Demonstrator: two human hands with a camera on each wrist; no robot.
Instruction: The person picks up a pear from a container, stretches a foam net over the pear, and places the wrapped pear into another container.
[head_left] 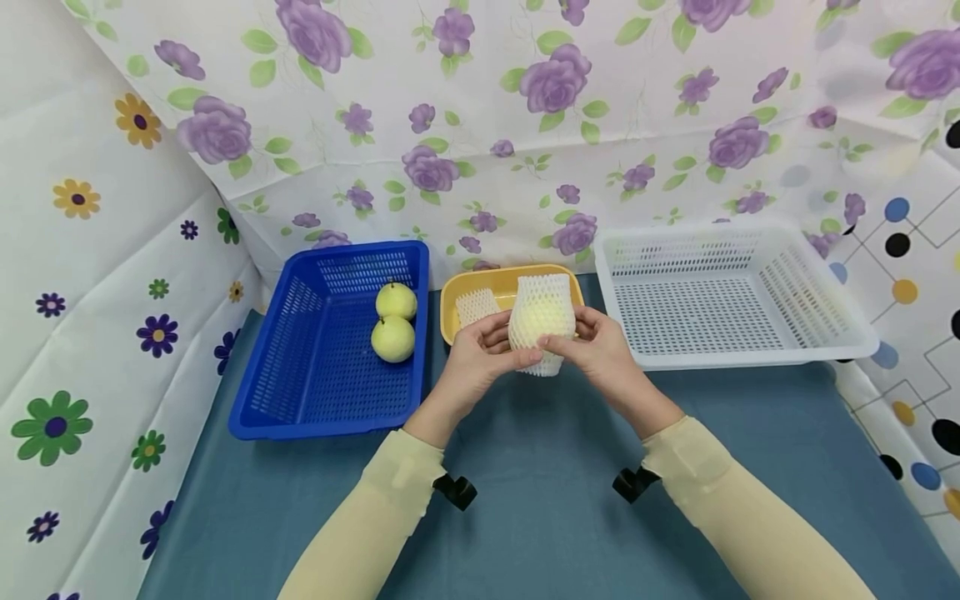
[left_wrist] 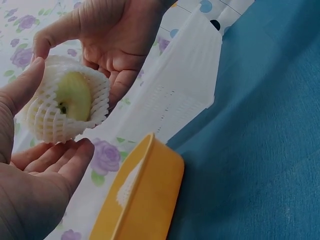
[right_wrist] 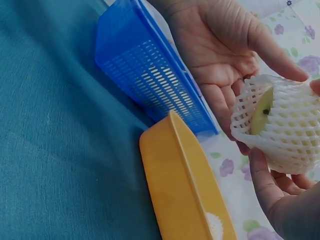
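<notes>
Both hands hold a yellow-green pear (right_wrist: 261,112) wrapped in a white foam net sleeve (head_left: 542,312), raised over the front of a yellow tray. My left hand (head_left: 483,352) grips it from the left, thumb on the near side and fingers behind. From the right, my right hand (head_left: 602,343) holds it the same way, its thumb pressing the front of the net. Through the sleeve's open end the pear's stem hollow (left_wrist: 62,107) shows in the left wrist view.
The yellow tray (head_left: 450,312) holds another foam net (head_left: 476,306). To its left stands a blue basket (head_left: 322,375) with two bare pears (head_left: 393,338) along its right side. A white basket (head_left: 738,362) is on the right. Blue-green cloth (head_left: 540,508) covers the table.
</notes>
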